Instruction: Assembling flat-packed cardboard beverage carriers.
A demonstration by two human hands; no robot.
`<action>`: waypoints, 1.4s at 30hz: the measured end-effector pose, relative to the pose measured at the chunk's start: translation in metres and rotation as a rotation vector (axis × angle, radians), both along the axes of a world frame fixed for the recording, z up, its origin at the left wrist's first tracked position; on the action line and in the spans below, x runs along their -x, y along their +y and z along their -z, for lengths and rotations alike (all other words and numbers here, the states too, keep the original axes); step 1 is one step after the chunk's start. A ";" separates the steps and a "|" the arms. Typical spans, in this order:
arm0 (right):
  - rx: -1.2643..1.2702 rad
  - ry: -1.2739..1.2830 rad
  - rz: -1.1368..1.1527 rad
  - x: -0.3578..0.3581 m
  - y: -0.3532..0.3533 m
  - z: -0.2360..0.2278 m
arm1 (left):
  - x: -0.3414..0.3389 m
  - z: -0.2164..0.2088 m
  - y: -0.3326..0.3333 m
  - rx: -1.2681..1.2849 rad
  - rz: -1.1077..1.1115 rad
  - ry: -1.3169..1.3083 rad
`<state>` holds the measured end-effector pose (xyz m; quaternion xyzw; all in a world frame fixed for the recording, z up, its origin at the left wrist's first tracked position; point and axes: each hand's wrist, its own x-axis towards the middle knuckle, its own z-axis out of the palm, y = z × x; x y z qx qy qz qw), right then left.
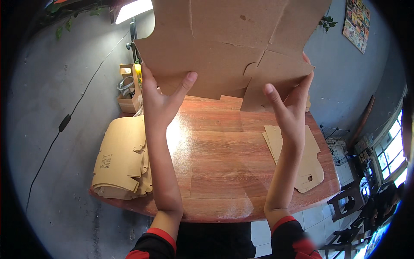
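I hold up a large brown cardboard box blank (pixel 224 47) over the far part of the table. It has fold creases, slits and tabs, and its top runs out of the picture. My left hand (pixel 161 95) grips its lower left edge, thumb on the near face and fingers behind. My right hand (pixel 291 105) grips the lower right edge the same way, its thumb by a loose flap. Most of the fingers are hidden behind the cardboard. Below, a stack of curved cardboard blanks (pixel 120 151) lies at the table's left. Flat cardboard pieces (pixel 312 159) lie at the right, partly behind my right forearm.
The wooden table (pixel 215 159) has a rounded near edge. A cardboard caddy (pixel 128 101) with a roll of tape stands at the far left, beside a lit lamp (pixel 133 11). A cable (pixel 64 123) hangs along the left wall. A plastic stool (pixel 351 198) stands at the right.
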<state>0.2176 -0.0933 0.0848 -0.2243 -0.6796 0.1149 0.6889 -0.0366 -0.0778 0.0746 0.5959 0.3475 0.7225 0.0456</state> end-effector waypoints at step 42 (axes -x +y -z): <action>-0.178 0.103 0.052 0.025 0.008 0.010 | -0.017 -0.004 -0.005 -0.274 -0.074 -0.049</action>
